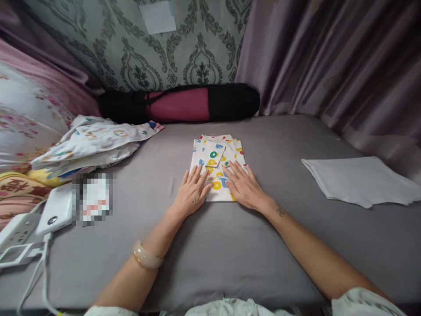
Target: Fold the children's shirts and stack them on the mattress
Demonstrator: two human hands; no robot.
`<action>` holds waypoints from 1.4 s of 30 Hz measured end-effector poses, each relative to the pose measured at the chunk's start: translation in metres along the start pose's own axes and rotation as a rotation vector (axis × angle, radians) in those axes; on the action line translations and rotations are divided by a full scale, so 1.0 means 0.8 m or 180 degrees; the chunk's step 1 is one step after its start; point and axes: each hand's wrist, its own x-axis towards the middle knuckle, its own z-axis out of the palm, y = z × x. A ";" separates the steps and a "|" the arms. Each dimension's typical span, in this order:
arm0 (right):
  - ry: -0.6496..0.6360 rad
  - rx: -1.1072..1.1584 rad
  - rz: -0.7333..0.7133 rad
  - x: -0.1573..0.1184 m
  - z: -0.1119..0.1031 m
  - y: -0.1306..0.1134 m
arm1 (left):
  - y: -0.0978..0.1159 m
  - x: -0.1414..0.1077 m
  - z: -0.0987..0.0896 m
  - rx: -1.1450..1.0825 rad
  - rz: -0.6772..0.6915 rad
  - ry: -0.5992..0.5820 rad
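Observation:
A white garment with colourful prints [217, 185] lies folded into a small rectangle on the grey sheet [230, 245], with a narrower folded flap on top toward its far end. My left hand [192, 191] rests flat on its left edge, fingers spread. On the right edge lies my right hand [245, 186], also flat with its fingers apart. Neither hand grips anything; the palms hide parts of both side edges.
A pile of printed clothes [98, 140] sits at the left, near a white power bank [57, 208] and a power strip [21, 230]. A black and red long bag [179, 104] lies along the wall. White folded cloth [362, 180] is at the right.

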 end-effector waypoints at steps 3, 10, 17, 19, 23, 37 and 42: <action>-0.0053 -0.0084 0.0166 0.000 0.006 0.009 | -0.002 0.000 0.006 -0.0108 0.0030 -0.0173; -0.0232 -0.0076 0.0220 0.001 0.014 0.013 | 0.000 0.002 0.004 -0.0126 -0.0074 -0.0462; 0.0099 0.0069 0.0109 -0.009 0.004 0.007 | -0.002 -0.011 -0.009 -0.0438 0.0466 0.0074; 0.0217 0.0148 -0.0079 -0.017 0.000 0.001 | -0.001 -0.017 -0.012 -0.0638 0.0778 0.0249; 0.0092 0.0380 -0.0357 -0.032 -0.001 -0.010 | 0.002 -0.022 -0.010 -0.0910 0.1152 0.0300; 0.0318 0.0337 -0.0433 -0.037 0.012 0.002 | 0.019 -0.016 -0.013 -0.0307 0.1114 0.0521; 0.0390 0.0439 -0.0398 -0.038 0.007 0.035 | 0.003 -0.017 -0.011 -0.0461 0.1229 0.0345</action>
